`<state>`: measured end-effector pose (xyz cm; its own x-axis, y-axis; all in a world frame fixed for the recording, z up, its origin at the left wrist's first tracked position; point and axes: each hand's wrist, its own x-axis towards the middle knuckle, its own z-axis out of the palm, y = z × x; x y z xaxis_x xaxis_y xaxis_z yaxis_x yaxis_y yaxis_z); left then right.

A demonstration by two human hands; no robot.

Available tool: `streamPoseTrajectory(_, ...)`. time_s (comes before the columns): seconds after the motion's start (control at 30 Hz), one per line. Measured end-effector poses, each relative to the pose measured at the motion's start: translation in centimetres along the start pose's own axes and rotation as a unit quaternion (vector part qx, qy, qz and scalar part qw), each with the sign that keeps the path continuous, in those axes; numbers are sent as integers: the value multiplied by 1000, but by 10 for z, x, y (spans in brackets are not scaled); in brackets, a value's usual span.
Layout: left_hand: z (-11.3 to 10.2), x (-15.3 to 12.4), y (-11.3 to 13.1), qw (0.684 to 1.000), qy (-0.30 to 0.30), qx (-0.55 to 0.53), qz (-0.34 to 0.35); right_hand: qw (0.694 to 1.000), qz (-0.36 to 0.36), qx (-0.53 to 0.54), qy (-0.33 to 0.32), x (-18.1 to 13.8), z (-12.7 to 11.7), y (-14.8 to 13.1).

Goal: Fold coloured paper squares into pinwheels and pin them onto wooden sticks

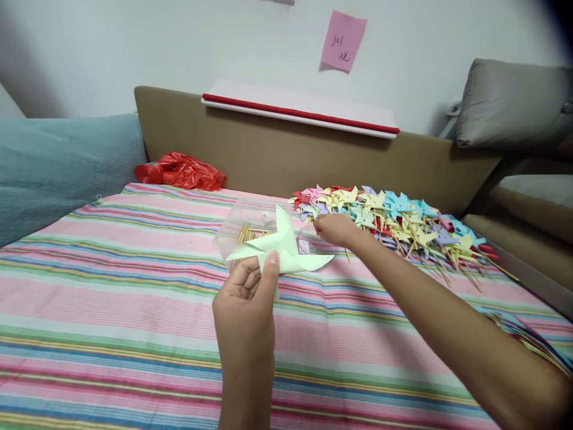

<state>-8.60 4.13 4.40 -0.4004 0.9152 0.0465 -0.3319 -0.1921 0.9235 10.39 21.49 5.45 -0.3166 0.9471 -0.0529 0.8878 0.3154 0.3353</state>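
Note:
My left hand pinches a pale green paper pinwheel between thumb and curled fingers, with its blades spread. Behind the pinwheel lies a clear plastic bag with thin wooden sticks in it, partly covered by the paper. My right hand reaches forward over a small clear bag with a white label. Its fingers are curled down and closed, and their tips are hidden, so what they hold does not show. Just beyond it begins a pile of finished pinwheels in several colours.
A striped sheet covers the bed. Red plastic bags lie at the back left by the brown headboard. Coloured paper sheets are at the right, partly behind my right forearm. A grey cushion stands at the upper right.

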Motion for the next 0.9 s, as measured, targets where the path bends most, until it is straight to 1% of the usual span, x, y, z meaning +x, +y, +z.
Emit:
streamPoseTrajectory(0.07, 1, -1, -1, 1000, -3, 0, -3, 999, 0, 17, 45, -31, -9, 14)
streamPoseTrajectory(0.13, 4, -2, -2, 1000, -15, 2, -7, 998, 5, 34, 58, -72, -4, 29)
streamPoseTrajectory(0.17, 6, -3, -4, 1000, -25, 1, -9, 998, 3, 46, 46, -94, 5, 35)
streamPoseTrajectory(0.23, 11, -7, -6, 999, -48, -2, -8, 997, 4, 70, 15, -136, 30, 43)
streamPoseTrajectory(0.33, 21, -14, -11, 997, -72, -6, 8, 994, 10, 103, -21, -180, 68, 50)
streamPoseTrajectory(0.37, 24, -17, -13, 997, -78, -1, 14, 993, 17, 111, -23, -190, 77, 50)
streamPoseTrajectory(0.43, 29, -21, -15, 996, -89, 12, 21, 991, 38, 124, -12, -204, 87, 50)
streamPoseTrajectory(0.6, 34, -27, -19, 993, -102, 51, 28, 983, 95, 142, 61, -241, 96, 36)
streamPoseTrajectory(0.63, 35, -27, -20, 992, -104, 59, 31, 981, 97, 152, 77, -249, 101, 32)
streamPoseTrajectory(0.73, 35, -29, -26, 990, -114, 75, 36, 970, 74, 200, 121, -265, 125, 21)
streamPoseTrajectory(0.83, 37, -34, -35, 984, -135, 108, 33, 968, 66, 212, 117, -269, 145, 14)
streamPoseTrajectory(0.9, 38, -38, -42, 976, -163, 141, 30, 970, 78, 207, 105, -268, 151, 13)
